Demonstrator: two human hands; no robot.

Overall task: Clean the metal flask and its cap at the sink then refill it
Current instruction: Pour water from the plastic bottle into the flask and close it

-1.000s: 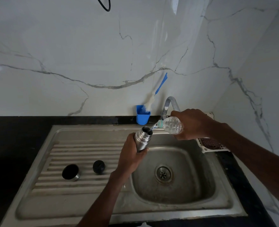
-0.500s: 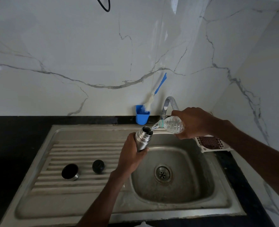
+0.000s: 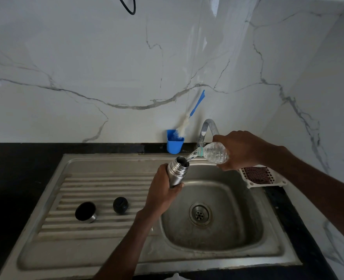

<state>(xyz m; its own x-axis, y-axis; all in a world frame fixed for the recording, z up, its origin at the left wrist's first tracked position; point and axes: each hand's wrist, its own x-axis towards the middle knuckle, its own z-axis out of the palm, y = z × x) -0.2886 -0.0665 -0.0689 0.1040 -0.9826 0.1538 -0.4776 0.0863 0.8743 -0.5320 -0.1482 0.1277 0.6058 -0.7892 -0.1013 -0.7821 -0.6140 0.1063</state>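
Steel flask being gripped by left hand over sink basin; right hand gripping tilted plastic bottle, pouring water in. Cap and stopper lying on drainboard.

Blue cup: stood at the bench's 12 o'clock edge against a marble wall, holding a tilted blue-handled brush. White rack: at 3 o'clock, carrying a dark red scrubber. Black bench: at 9 o'clock.
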